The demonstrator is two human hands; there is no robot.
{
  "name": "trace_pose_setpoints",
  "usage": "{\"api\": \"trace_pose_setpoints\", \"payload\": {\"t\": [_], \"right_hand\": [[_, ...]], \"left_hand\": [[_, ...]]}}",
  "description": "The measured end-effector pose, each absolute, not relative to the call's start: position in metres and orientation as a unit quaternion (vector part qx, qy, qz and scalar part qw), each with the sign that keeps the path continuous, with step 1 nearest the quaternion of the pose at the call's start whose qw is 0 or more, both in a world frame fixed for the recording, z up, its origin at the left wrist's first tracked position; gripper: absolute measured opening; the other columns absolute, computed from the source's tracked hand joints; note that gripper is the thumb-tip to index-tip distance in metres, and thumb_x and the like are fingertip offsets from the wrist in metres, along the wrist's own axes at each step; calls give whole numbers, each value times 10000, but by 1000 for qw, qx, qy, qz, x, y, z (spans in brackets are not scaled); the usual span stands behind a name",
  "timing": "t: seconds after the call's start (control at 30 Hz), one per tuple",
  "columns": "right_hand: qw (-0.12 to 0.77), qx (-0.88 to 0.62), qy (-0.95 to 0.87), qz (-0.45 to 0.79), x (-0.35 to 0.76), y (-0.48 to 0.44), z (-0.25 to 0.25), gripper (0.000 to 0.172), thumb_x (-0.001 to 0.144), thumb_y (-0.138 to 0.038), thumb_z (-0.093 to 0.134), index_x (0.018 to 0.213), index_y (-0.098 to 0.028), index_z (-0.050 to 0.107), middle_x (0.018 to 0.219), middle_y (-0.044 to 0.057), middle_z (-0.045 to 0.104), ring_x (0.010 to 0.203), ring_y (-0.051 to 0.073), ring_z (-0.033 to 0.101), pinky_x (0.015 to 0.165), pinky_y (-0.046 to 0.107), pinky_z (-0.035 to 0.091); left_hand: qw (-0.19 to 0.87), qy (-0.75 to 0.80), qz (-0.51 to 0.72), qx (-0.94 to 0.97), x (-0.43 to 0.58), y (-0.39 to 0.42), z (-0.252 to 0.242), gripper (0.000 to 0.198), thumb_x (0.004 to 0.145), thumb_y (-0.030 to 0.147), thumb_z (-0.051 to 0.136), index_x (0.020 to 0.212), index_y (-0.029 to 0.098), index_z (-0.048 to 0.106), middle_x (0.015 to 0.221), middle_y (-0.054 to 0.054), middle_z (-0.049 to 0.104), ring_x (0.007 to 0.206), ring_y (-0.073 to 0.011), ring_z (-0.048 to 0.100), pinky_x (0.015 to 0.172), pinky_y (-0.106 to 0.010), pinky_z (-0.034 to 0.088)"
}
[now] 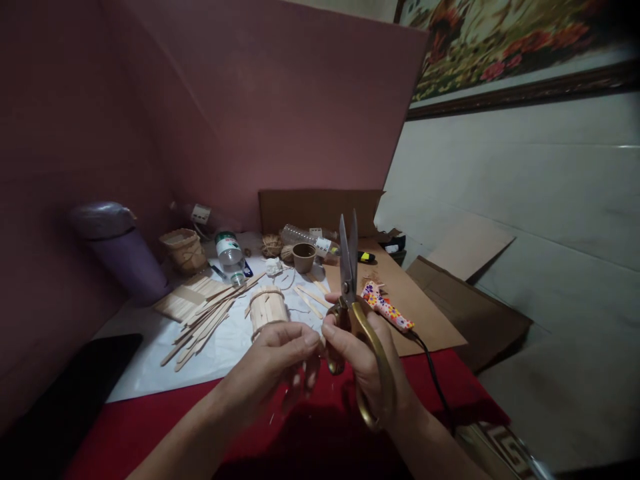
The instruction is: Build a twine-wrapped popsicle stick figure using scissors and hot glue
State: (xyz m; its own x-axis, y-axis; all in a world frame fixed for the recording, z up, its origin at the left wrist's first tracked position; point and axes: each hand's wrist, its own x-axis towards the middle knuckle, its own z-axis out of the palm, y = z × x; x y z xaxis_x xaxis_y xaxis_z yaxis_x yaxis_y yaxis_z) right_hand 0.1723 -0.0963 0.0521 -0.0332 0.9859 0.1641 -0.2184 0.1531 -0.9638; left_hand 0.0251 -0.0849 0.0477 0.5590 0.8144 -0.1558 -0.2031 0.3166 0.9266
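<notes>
My right hand grips gold-handled scissors, whose blades point up and stand slightly apart. My left hand is pinched closed just left of the scissors' pivot, thumb and fingertips together; what it pinches is too small to make out. Just beyond my left hand stands a small round holder made of craft sticks. A pile of loose craft sticks lies to its left on the white sheet.
A floral glue gun with a black cord lies on cardboard at right. Further back are a plastic bottle, a small brown cup, twine balls, a woven basket and a purple bin. A red cloth covers the near surface.
</notes>
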Motion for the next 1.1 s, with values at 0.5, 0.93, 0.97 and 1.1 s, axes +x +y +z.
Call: {"api": "trace_pose_setpoints", "payload": {"t": [0.5, 0.93, 0.97, 1.1], "right_hand": [[440, -380, -592, 558, 177, -107, 20, 733, 625, -804, 554, 1021, -188, 519, 659, -41, 449, 544, 86, 345, 470, 194, 277], [442, -408, -598, 529, 171, -96, 22, 738, 616, -838, 511, 945, -178, 526, 579, -72, 358, 502, 77, 251, 444, 209, 216], [440, -408, -593, 536, 171, -96, 22, 742, 606, -839, 519, 949, -182, 521, 586, -71, 359, 503, 78, 255, 442, 207, 216], [456, -427, -560, 544, 168, -94, 16, 778, 539, -857, 552, 928, -184, 520, 583, -76, 349, 493, 74, 264, 428, 201, 210]], "left_hand": [[633, 375, 491, 467, 24, -73, 61, 234, 817, 367, 602, 713, 176, 517, 492, 36, 555, 301, -70, 443, 303, -165, 320], [608, 398, 494, 478, 29, -54, 61, 232, 791, 349, 617, 677, 184, 500, 460, 51, 525, 303, -56, 410, 326, -162, 289], [607, 399, 495, 477, 30, -53, 59, 232, 787, 351, 622, 677, 183, 505, 455, 54, 518, 302, -54, 405, 330, -163, 291], [605, 391, 510, 470, 34, -48, 51, 222, 775, 355, 635, 694, 181, 523, 439, 62, 508, 314, -58, 409, 348, -169, 307]]}}
